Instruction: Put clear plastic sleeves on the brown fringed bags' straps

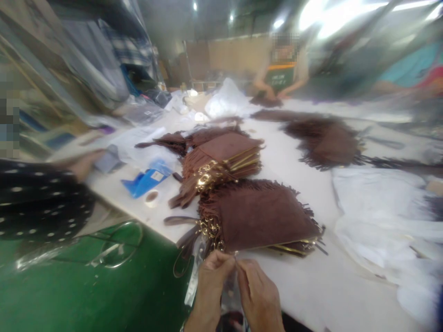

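My left hand (213, 281) and my right hand (258, 290) are together at the bottom middle, fingers pinched on the top edge of a clear plastic bag (194, 281) that hangs below them. Just beyond my fingers lies a stack of brown fringed suede bags (259, 214) with gold zips and gold clasps. A second stack of the same bags (221, 159) lies farther back. The picture is blurred by motion.
The white table (311, 286) carries another pile of brown fringed bags (325, 140), white plastic wrapping (384, 216) at the right and a blue packet (147, 180). A person in a dotted dark sleeve (41, 198) is at the left; another person (282, 69) works at the far end.
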Motion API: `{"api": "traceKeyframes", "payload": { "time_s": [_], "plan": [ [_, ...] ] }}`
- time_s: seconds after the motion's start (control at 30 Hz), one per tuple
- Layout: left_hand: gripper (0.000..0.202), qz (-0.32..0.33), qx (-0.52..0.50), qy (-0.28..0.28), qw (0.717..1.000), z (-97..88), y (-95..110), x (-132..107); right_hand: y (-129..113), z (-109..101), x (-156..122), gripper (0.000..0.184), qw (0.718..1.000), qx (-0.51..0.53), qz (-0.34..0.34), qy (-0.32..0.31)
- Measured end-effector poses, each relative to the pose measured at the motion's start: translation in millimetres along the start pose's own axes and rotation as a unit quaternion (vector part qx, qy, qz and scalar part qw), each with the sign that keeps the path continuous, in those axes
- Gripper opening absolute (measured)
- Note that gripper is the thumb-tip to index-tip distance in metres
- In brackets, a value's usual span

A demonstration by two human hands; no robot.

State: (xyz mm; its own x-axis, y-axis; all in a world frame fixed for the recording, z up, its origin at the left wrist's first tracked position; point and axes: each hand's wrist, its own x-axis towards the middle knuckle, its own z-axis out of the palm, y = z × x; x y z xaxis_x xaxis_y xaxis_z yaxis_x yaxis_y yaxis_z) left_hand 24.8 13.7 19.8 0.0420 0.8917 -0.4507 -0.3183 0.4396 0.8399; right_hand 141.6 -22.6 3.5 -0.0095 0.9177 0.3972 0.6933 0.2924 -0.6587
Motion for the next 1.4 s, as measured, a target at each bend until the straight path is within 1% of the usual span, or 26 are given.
{"api": "traceKeyframes", "payload": {
  "time_s": [0.07, 0.13, 0.23, 0.3, 0.37, 0.43, 0.47, 0.53, 0.57, 0.63, 0.77, 0.83, 0.9, 0.97, 1.07, 1.13, 1.27, 1.33, 1.4],
  "plan": [
    [0.022, 0.001, -0.014, -0.003, 1.0, 0.7, -3, 1, 1, 0, -3, 0.021, 1.0, 0.014, 0.01, -0.009],
    [0.021, 0.015, 0.013, 0.003, 1.0, -0.3, -7, 2, 2, -1, -5, 0.025, 0.999, 0.036, 0.016, -0.021],
    [0.019, 0.068, 0.116, 0.027, 0.99, -3.3, -14, 2, 0, -4, -4, 0.029, 0.994, 0.088, 0.042, -0.041],
    [0.019, 0.094, 0.175, 0.038, 0.979, -4.8, -17, 2, -2, -8, 1, 0.027, 0.985, 0.136, 0.094, -0.057],
    [0.021, 0.097, 0.199, 0.042, 0.974, -5.3, -18, 1, -2, -12, 10, 0.023, 0.959, 0.192, 0.19, -0.086],
    [0.022, 0.094, 0.202, 0.038, 0.974, -5.2, -18, 1, 1, -15, 19, 0.022, 0.915, 0.259, 0.285, -0.119],
    [0.022, 0.094, 0.2, 0.035, 0.975, -5.3, -18, 1, 4, -16, 22, 0.023, 0.89, 0.297, 0.32, -0.131],
    [0.022, 0.094, 0.194, 0.026, 0.976, -6.1, -19, 2, 9, -14, 28, 0.028, 0.846, 0.372, 0.353, -0.144],
    [0.021, 0.092, 0.192, 0.022, 0.977, -6.9, -20, 3, 11, -12, 29, 0.031, 0.83, 0.401, 0.36, -0.145],
    [0.02, 0.085, 0.183, 0.015, 0.979, -9.2, -21, 5, 14, -7, 29, 0.035, 0.811, 0.431, 0.371, -0.136],
    [0.019, 0.065, 0.164, -0.007, 0.984, -13.3, -20, 6, 16, 4, 27, 0.039, 0.804, 0.437, 0.393, -0.094],
    [0.018, 0.063, 0.157, -0.019, 0.985, -13.9, -17, 6, 18, 8, 26, 0.04, 0.793, 0.446, 0.403, -0.098],
    [0.017, 0.073, 0.165, -0.019, 0.983, -13.6, -14, 5, 20, 12, 25, 0.041, 0.785, 0.453, 0.409, -0.107],
    [0.018, 0.101, 0.204, -0.004, 0.974, -12.3, -11, 3, 22, 14, 25, 0.04, 0.786, 0.454, 0.407, -0.106],
    [0.021, 0.151, 0.28, 0.032, 0.947, -8.5, -8, -3, 24, 17, 24, 0.039, 0.798, 0.442, 0.398, -0.097],
    [0.022, 0.161, 0.298, 0.053, 0.939, -4.7, -7, -8, 24, 18, 24, 0.039, 0.805, 0.433, 0.396, -0.092],
    [0.023, 0.147, 0.266, 0.067, 0.95, 2.0, -6, -16, 22, 17, 26, 0.033, 0.812, 0.416, 0.401, -0.084],
    [0.022, 0.135, 0.246, 0.061, 0.958, 3.2, -5, -16, 20, 17, 27, 0.03, 0.806, 0.417, 0.411, -0.081],
    [0.02, 0.126, 0.236, 0.06, 0.962, 3.1, -5, -14, 19, 17, 28, 0.028, 0.793, 0.427, 0.427, -0.074]
  ]
}}
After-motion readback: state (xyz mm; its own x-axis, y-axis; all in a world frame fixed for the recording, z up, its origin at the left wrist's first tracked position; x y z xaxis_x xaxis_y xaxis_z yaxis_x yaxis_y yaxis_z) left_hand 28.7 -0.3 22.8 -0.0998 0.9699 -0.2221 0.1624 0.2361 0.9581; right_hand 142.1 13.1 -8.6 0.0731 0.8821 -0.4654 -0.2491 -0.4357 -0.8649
